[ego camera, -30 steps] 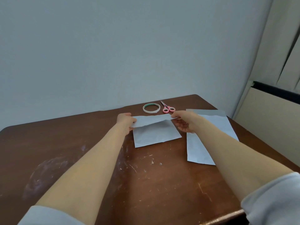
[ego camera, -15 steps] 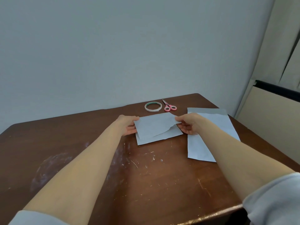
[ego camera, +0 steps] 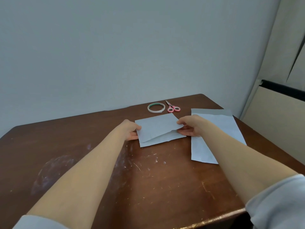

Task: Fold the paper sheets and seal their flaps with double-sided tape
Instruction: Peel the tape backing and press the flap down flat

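Note:
A white paper sheet (ego camera: 156,128) lies folded over on the brown table (ego camera: 148,179), its upper half resting on the lower half. My left hand (ego camera: 131,130) pinches the sheet's left edge. My right hand (ego camera: 189,128) grips the right edge of the folded-over half, which is still lifted there and stands a little off the lower layer. A roll of double-sided tape (ego camera: 156,107) lies flat behind the sheet. A stack of other paper sheets (ego camera: 216,129) sits to the right, partly hidden by my right forearm.
Pink-handled scissors (ego camera: 172,107) lie beside the tape roll near the table's back edge. A pale wall stands right behind the table. White scuffs mark the tabletop in the middle and left. A beige panel with a dark rail is off the right side.
Both hands have brought the sheet's far half toward me and down over the near half. The flap stood up a second ago; now it lies almost flat.

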